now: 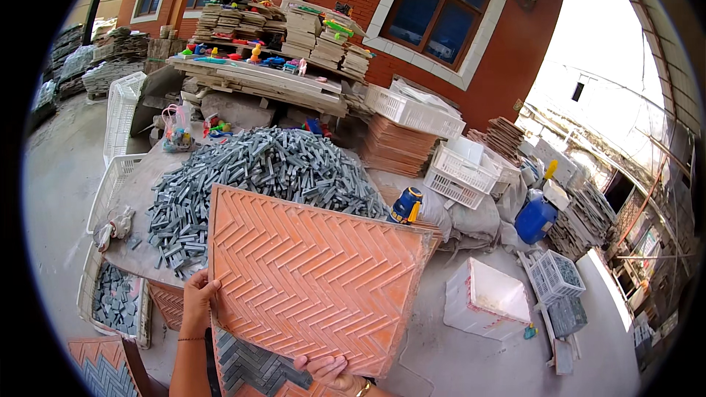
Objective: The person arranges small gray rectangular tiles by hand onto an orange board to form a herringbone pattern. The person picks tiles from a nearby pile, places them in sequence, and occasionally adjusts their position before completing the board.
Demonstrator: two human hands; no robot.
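Note:
An orange tray [316, 272] with raised herringbone ridges is held up in front of me, tilted, with no strips in its grooves. My left hand [197, 300] grips its left edge, thumb on the face and the other fingers mostly hidden behind. At the lower edge, my right hand [327, 373] is closed on the tray from below, its fingertips showing on the front. Under it lies another orange tray, partly filled with dark grey stone strips [254, 367] in a herringbone pattern. Behind the held tray, a big heap of grey stone strips [272, 169] covers the table.
White crates [110, 290] stand at the left, one with grey stone pieces. A dark blue jar [405, 206] is just beyond the tray's upper right corner. To the right are a white box [485, 300], stacked orange trays [397, 147] and a blue jug [535, 218]. Toys top the slabs behind.

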